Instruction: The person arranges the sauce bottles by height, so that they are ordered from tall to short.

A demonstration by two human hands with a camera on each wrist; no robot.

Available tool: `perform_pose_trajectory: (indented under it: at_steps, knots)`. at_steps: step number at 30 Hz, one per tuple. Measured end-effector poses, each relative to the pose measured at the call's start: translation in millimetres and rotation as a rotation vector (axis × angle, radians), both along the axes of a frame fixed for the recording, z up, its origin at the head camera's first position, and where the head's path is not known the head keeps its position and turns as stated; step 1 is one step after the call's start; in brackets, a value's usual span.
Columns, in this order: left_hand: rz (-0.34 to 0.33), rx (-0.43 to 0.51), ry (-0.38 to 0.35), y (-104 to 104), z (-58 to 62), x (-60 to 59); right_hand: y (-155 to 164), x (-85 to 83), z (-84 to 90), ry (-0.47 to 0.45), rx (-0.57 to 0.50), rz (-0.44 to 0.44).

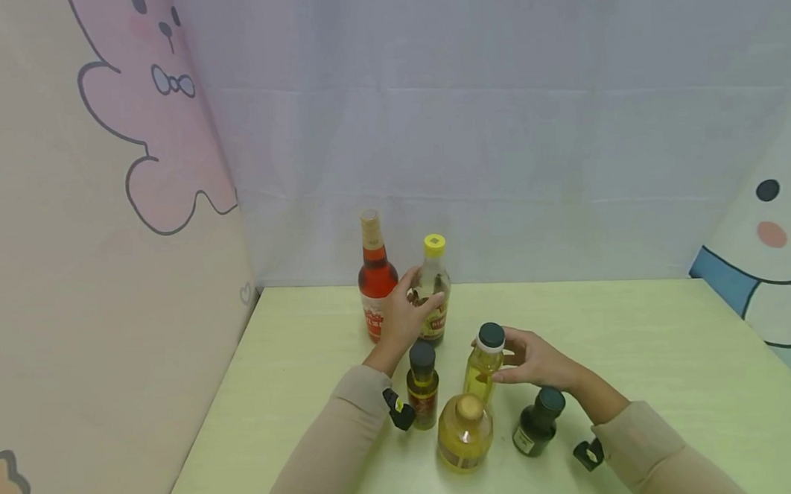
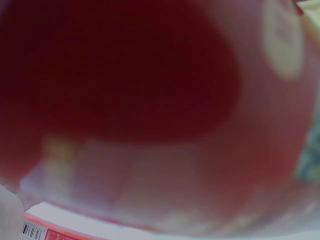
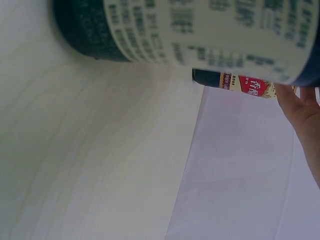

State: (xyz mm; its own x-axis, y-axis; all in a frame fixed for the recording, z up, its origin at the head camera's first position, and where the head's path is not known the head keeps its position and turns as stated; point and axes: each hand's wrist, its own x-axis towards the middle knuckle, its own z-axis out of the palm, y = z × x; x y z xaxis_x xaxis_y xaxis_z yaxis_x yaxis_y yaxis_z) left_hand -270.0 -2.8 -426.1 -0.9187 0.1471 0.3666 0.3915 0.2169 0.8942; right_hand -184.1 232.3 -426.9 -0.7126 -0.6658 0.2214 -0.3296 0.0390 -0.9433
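Fingers [image 1: 416, 285] of the left hand [image 1: 402, 314] are curling round the clear yellow-capped glass bottle [image 1: 433, 290] at the desk's [image 1: 642, 338] back, beside the red-filled tall bottle [image 1: 375, 278]. The right hand [image 1: 536, 359] is pinching the slim dark-capped bottle of yellow oil [image 1: 484, 362] mid-desk; keeping each upright looks wise. Label writing is too blurred to read.

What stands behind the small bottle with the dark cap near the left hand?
Behind it the left hand grips the yellow-capped bottle; the hand covers part of that bottle's label.
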Motion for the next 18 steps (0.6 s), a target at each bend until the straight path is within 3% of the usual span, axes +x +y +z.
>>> perform_pose_trajectory:
  at_steps: [12, 18]
  knots:
    - [0.032, -0.023, 0.001, 2.3, -0.3, -3.6, -0.2, 0.8, 1.1, 0.000, 0.010, -0.008]
    - [0.061, -0.061, -0.044, 4.1, 2.3, -3.1, -0.6, 1.4, 0.4, 0.004, 0.007, -0.009]
